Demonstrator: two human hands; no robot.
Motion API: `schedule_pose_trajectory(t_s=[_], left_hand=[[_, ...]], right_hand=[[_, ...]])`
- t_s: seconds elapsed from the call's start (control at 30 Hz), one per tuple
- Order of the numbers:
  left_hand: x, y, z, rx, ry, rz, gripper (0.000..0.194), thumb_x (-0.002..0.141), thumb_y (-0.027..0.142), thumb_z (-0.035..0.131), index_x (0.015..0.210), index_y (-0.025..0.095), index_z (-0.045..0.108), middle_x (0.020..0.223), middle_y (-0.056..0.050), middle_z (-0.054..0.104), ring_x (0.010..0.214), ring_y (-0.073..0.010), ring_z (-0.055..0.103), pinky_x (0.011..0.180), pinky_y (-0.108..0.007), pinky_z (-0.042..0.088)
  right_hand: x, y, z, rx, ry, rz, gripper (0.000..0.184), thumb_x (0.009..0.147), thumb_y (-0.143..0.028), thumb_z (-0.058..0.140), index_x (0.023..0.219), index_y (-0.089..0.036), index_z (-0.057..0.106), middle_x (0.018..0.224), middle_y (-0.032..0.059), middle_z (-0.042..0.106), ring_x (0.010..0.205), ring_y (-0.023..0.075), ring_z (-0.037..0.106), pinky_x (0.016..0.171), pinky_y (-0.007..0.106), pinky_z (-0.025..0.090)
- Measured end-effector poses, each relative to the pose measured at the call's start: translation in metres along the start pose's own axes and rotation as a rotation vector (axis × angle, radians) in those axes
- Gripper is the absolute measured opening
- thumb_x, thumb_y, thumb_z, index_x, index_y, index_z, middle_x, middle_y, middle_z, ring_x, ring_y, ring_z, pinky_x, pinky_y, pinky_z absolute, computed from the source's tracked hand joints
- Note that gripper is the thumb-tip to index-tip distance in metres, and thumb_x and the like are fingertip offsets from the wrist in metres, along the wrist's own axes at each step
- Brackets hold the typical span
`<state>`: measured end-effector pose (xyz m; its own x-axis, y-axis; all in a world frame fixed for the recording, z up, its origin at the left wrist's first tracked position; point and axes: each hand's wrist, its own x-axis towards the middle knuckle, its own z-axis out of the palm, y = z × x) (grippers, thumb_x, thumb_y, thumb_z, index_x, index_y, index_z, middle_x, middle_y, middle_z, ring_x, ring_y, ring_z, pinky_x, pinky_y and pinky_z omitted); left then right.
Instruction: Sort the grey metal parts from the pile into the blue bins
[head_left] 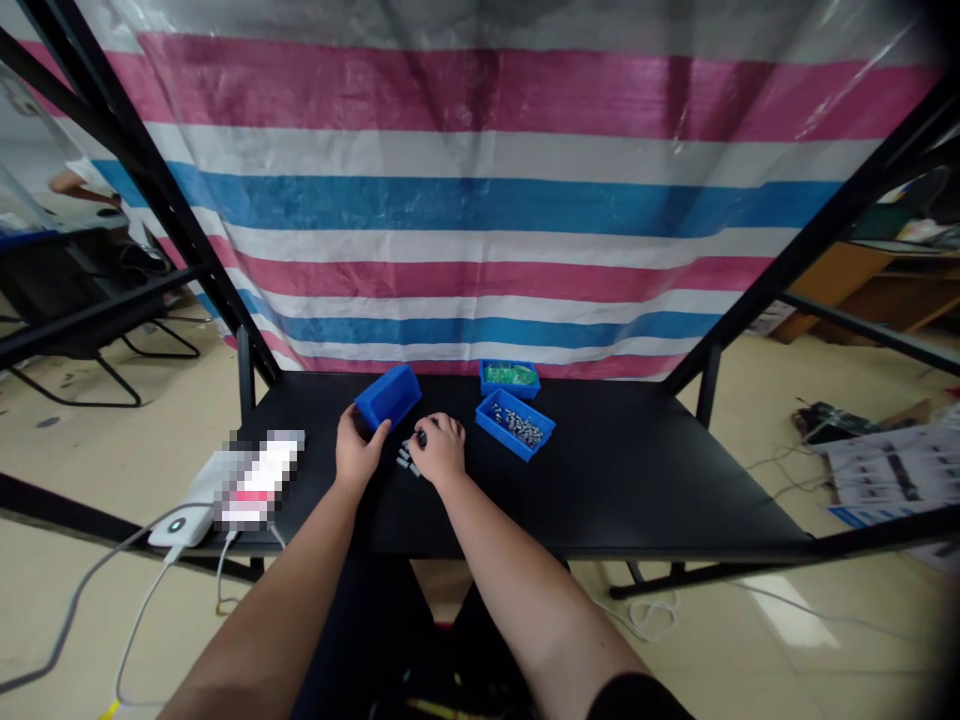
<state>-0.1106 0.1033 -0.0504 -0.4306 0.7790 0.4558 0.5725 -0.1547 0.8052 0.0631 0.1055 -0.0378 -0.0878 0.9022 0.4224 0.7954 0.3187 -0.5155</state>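
Observation:
My left hand (pixel 358 447) grips a blue plastic bin (pixel 388 396), which is tipped on its side with its underside toward me; its contents are hidden. Just right of it, my right hand (pixel 440 447) curls its fingers over several small grey parts (pixel 406 456) on the black table. Some of these parts lie loose beside the thumb, and darker ones show at the fingertips. Their exact kind is too small to tell. To the right of this hand sits a blue tray (pixel 517 447) with many small silvery and dark pieces.
Behind that tray stands another blue tray (pixel 510 389) holding green items. At the table's left lie a blurred-out phone-like screen (pixel 259 480) and a white device (pixel 182 525) with cables. Black frame posts and a striped sheet (pixel 480 205) border the black table (pixel 622 480).

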Motion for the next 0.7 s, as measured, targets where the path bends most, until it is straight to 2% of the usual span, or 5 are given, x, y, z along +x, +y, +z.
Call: schedule_pose_trajectory(t_s=[0.07, 0.13, 0.33, 0.53, 0.7], left_hand=[[0.001, -0.003, 0.0, 0.002, 0.116, -0.037, 0.069, 0.082, 0.047, 0.07, 0.138, 0.016, 0.045, 0.131, -0.018, 0.056, 0.123, -0.0307, 0.058, 0.107, -0.049, 0.046], [0.003, -0.008, -0.001, -0.019, 0.167, -0.079, 0.064, 0.087, 0.044, 0.064, 0.141, 0.018, 0.042, 0.132, -0.016, 0.055, 0.123, -0.0286, 0.057, 0.106, -0.047, 0.048], [0.006, -0.023, 0.0, 0.017, 0.186, -0.112, 0.05, 0.092, 0.037, 0.056, 0.139, 0.021, 0.045, 0.124, -0.011, 0.057, 0.122, -0.0269, 0.056, 0.103, -0.046, 0.05], [0.008, -0.022, 0.0, -0.032, 0.172, -0.146, 0.05, 0.089, 0.039, 0.061, 0.133, 0.018, 0.051, 0.133, -0.014, 0.046, 0.109, -0.0241, 0.061, 0.098, -0.042, 0.053], [0.008, -0.022, -0.003, -0.043, 0.174, -0.104, 0.038, 0.092, 0.039, 0.054, 0.124, 0.018, 0.05, 0.123, -0.012, 0.046, 0.113, -0.0249, 0.056, 0.101, -0.045, 0.049]], right_hand=[[0.0, 0.0, 0.0, -0.001, 0.014, 0.021, 0.013, 0.082, -0.028, 0.067, 0.095, -0.027, 0.07, 0.113, 0.0047, 0.059, 0.114, 0.0243, 0.05, 0.111, 0.044, 0.026], [0.0, 0.001, 0.0, 0.0, 0.03, 0.038, 0.013, 0.081, -0.027, 0.068, 0.094, -0.027, 0.07, 0.115, 0.0051, 0.059, 0.115, 0.0249, 0.049, 0.111, 0.044, 0.027], [0.001, 0.003, 0.002, 0.02, 0.035, 0.044, 0.013, 0.081, -0.026, 0.068, 0.094, -0.027, 0.07, 0.113, 0.0052, 0.059, 0.114, 0.0245, 0.051, 0.111, 0.045, 0.026], [0.002, 0.006, 0.007, 0.046, 0.056, 0.052, 0.016, 0.082, -0.025, 0.066, 0.096, -0.026, 0.072, 0.114, 0.0051, 0.06, 0.116, 0.0239, 0.052, 0.116, 0.046, 0.021], [0.003, 0.009, 0.008, 0.065, 0.044, 0.052, 0.016, 0.081, -0.025, 0.066, 0.095, -0.027, 0.073, 0.114, 0.005, 0.06, 0.116, 0.0245, 0.052, 0.117, 0.047, 0.021]])
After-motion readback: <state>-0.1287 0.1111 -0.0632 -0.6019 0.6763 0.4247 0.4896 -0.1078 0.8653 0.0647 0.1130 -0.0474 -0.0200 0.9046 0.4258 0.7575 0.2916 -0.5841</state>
